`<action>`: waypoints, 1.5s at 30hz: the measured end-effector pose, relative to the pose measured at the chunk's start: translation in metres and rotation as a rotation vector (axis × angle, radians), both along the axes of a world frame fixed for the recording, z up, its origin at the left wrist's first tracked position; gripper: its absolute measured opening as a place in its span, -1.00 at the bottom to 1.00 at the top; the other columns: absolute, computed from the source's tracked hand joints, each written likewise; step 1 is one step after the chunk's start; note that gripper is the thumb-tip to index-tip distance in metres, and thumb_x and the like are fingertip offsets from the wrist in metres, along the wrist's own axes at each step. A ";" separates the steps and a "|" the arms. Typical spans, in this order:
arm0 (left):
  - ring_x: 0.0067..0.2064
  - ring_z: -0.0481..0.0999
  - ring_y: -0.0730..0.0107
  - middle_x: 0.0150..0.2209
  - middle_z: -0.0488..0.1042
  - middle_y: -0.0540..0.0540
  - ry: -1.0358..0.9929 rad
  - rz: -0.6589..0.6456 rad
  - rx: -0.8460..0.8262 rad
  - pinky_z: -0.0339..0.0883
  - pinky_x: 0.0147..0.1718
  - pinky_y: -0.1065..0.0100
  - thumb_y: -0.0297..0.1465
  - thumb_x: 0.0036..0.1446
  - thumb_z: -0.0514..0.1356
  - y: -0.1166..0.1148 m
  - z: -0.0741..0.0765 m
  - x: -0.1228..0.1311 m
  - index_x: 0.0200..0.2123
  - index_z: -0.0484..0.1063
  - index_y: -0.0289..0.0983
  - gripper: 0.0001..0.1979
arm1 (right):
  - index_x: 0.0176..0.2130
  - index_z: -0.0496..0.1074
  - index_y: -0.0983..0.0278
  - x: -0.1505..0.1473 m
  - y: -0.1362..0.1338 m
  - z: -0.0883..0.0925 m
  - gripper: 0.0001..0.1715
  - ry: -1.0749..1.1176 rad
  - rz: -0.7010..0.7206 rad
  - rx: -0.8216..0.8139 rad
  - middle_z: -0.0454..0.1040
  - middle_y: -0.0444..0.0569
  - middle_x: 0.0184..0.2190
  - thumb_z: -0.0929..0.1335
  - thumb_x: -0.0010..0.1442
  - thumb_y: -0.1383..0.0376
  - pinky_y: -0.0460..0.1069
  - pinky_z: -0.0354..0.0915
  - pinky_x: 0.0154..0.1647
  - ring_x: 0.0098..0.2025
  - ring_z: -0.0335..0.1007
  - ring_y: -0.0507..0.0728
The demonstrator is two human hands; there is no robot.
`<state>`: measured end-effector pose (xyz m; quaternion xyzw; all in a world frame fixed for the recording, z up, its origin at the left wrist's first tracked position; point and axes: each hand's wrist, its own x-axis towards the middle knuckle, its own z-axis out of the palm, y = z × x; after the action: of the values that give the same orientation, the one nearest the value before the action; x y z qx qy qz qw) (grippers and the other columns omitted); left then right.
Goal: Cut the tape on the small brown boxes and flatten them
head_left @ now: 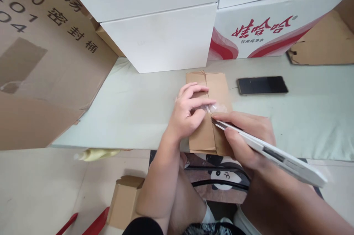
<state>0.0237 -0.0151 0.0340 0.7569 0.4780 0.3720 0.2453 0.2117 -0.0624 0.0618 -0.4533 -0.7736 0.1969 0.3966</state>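
A small brown cardboard box [200, 133] lies at the front edge of the table, its top flaps meeting along a lengthwise seam. Clear tape [217, 108] glints across the middle of that seam. My left hand [188, 111] rests on the left side of the box, fingers spread over the top. In my right hand [246, 135] is a white utility knife [265, 148], gripped near its front end. Its tip touches or nearly touches the seam, close to my left thumb; my fingers partly hide the blade.
A dark phone [262, 85] lies right of the box. White cartons [163, 38] are stacked behind, one with red print [260, 34]. A large brown carton [52, 80] stands at left. A small open box [124, 202] sits low, near red handles [95, 222].
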 end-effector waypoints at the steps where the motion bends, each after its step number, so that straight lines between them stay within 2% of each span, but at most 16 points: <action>1: 0.37 0.30 0.09 0.16 0.56 -0.08 0.001 -0.012 0.002 0.17 0.43 -0.06 -0.51 0.06 0.07 0.000 0.000 -0.001 -0.15 0.68 -0.17 -0.58 | -0.22 0.62 0.22 0.001 0.000 -0.001 -0.65 0.027 -0.008 -0.002 0.69 -0.02 -0.37 0.25 0.21 0.34 -0.03 0.46 -0.42 -0.41 0.62 0.13; 5: 0.34 0.36 0.12 0.15 0.56 -0.10 -0.014 -0.050 0.027 0.10 0.46 -0.05 -0.49 -0.03 0.07 0.001 0.004 -0.002 -0.02 0.53 -0.16 -0.51 | -0.25 0.63 0.19 0.003 -0.001 -0.003 -0.65 0.107 -0.066 -0.010 0.69 -0.01 -0.38 0.25 0.18 0.29 0.01 0.44 -0.45 -0.46 0.58 0.14; 10: 0.36 0.32 0.08 0.19 0.48 -0.19 -0.026 -0.078 0.000 0.14 0.44 -0.02 -0.33 0.12 0.16 -0.002 0.012 -0.001 0.01 0.46 -0.17 -0.64 | -0.26 0.62 0.19 0.010 -0.004 0.006 -0.66 0.114 -0.062 -0.041 0.70 -0.01 -0.35 0.25 0.18 0.31 0.01 0.44 -0.41 -0.38 0.63 0.17; 15: 0.42 0.24 0.00 0.29 0.36 -0.23 0.057 -0.093 -0.079 0.12 0.44 -0.05 -0.25 0.13 0.27 -0.006 0.019 -0.002 0.07 0.44 -0.15 -0.58 | -0.22 0.62 0.16 0.018 -0.005 0.012 -0.66 0.064 -0.117 -0.026 0.69 0.00 -0.36 0.25 0.20 0.31 0.03 0.42 -0.41 -0.37 0.61 0.18; 18: 0.47 0.17 -0.02 0.31 0.32 -0.21 0.093 -0.080 -0.109 0.08 0.46 -0.06 -0.27 0.13 0.29 -0.010 0.023 -0.001 0.10 0.42 -0.13 -0.55 | -0.18 0.61 0.16 0.016 -0.004 0.004 -0.66 0.061 -0.132 0.021 0.69 0.01 -0.31 0.26 0.24 0.29 0.03 0.42 -0.39 -0.34 0.61 0.18; 22: 0.51 0.08 -0.04 0.35 0.28 -0.20 0.113 -0.072 -0.149 0.02 0.48 -0.09 -0.29 0.07 0.34 -0.013 0.025 0.003 0.15 0.40 -0.11 -0.46 | -0.16 0.60 0.20 0.006 -0.002 -0.006 -0.68 0.145 -0.126 0.064 0.65 -0.04 -0.36 0.26 0.25 0.26 0.01 0.39 -0.42 -0.44 0.53 0.11; 25: 0.52 0.05 -0.04 0.36 0.25 -0.21 0.114 -0.072 -0.167 0.00 0.49 -0.10 -0.29 0.07 0.34 -0.013 0.026 0.003 0.17 0.37 -0.12 -0.43 | -0.14 0.61 0.18 0.004 -0.002 -0.008 -0.67 0.117 -0.152 0.036 0.66 -0.01 -0.34 0.26 0.27 0.25 0.03 0.41 -0.39 -0.40 0.54 0.13; 29: 0.51 0.05 -0.04 0.35 0.23 -0.20 0.103 -0.074 -0.171 0.00 0.49 -0.10 -0.30 0.08 0.32 -0.013 0.026 -0.001 0.19 0.32 -0.10 -0.42 | -0.11 0.59 0.16 0.006 0.001 -0.011 -0.71 0.180 -0.168 0.090 0.63 -0.06 -0.34 0.30 0.26 0.22 0.02 0.39 -0.41 -0.40 0.51 0.12; 34: 0.50 0.07 -0.05 0.34 0.23 -0.20 0.040 -0.063 -0.152 0.02 0.48 -0.10 -0.38 0.01 0.27 -0.012 0.022 -0.008 0.19 0.30 -0.10 -0.37 | 0.01 0.50 0.14 0.014 0.020 -0.029 -0.68 0.238 -0.369 0.076 0.52 -0.14 -0.39 0.34 0.31 0.12 0.01 0.34 -0.42 -0.47 0.38 0.08; 36: 0.48 0.11 -0.07 0.32 0.25 -0.20 0.002 -0.077 -0.143 0.02 0.48 -0.11 -0.40 -0.03 0.26 -0.012 0.020 -0.010 0.18 0.30 -0.11 -0.36 | 0.00 0.47 0.16 0.020 0.031 -0.038 -0.62 0.192 -0.440 0.031 0.48 -0.14 -0.43 0.31 0.34 0.01 0.02 0.30 -0.41 -0.50 0.36 0.08; 38: 0.46 0.15 -0.07 0.31 0.27 -0.19 -0.052 -0.095 -0.132 0.03 0.47 -0.11 -0.42 -0.05 0.24 -0.010 0.018 -0.013 0.17 0.31 -0.10 -0.36 | -0.08 0.47 0.18 0.028 0.042 -0.048 -0.57 0.071 -0.444 -0.052 0.41 -0.17 -0.54 0.29 0.33 -0.08 0.02 0.25 -0.42 -0.55 0.32 0.09; 40: 0.43 0.19 -0.08 0.30 0.28 -0.18 -0.139 -0.110 -0.121 0.05 0.46 -0.10 -0.44 -0.08 0.23 -0.008 0.016 -0.017 0.15 0.33 -0.09 -0.36 | -0.14 0.48 0.17 0.036 0.051 -0.058 -0.62 -0.110 -0.417 -0.138 0.42 -0.15 -0.56 0.32 0.32 -0.05 0.01 0.21 -0.41 -0.53 0.35 0.13; 41: 0.43 0.21 -0.09 0.29 0.29 -0.17 -0.194 -0.113 -0.114 0.07 0.45 -0.10 -0.44 -0.10 0.23 -0.007 0.014 -0.019 0.14 0.34 -0.09 -0.36 | -0.13 0.49 0.17 0.039 0.054 -0.062 -0.68 -0.210 -0.388 -0.180 0.49 -0.10 -0.51 0.34 0.31 0.01 0.02 0.21 -0.38 -0.48 0.42 0.16; 43: 0.41 0.23 -0.12 0.26 0.30 -0.17 -0.301 -0.115 -0.103 0.11 0.44 -0.11 -0.43 -0.11 0.23 -0.005 0.011 -0.024 0.09 0.40 -0.09 -0.39 | -0.06 0.52 0.15 0.043 0.058 -0.070 -0.75 -0.388 -0.312 -0.255 0.64 0.00 -0.27 0.35 0.31 0.15 0.02 0.22 -0.34 -0.32 0.53 0.21; 45: 0.41 0.21 -0.16 0.26 0.30 -0.17 -0.390 -0.103 -0.102 0.14 0.41 -0.14 -0.38 -0.10 0.25 -0.003 0.008 -0.028 0.02 0.48 -0.09 -0.48 | 0.04 0.53 0.10 0.045 0.060 -0.075 -0.66 -0.523 -0.201 -0.331 0.66 0.02 -0.01 0.33 0.30 0.26 0.02 0.23 -0.34 -0.21 0.58 0.24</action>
<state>-0.0041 -0.0180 0.0415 0.6804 0.4004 0.4739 0.3900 0.2570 -0.0026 -0.0135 -0.6210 -0.7581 0.1566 0.1228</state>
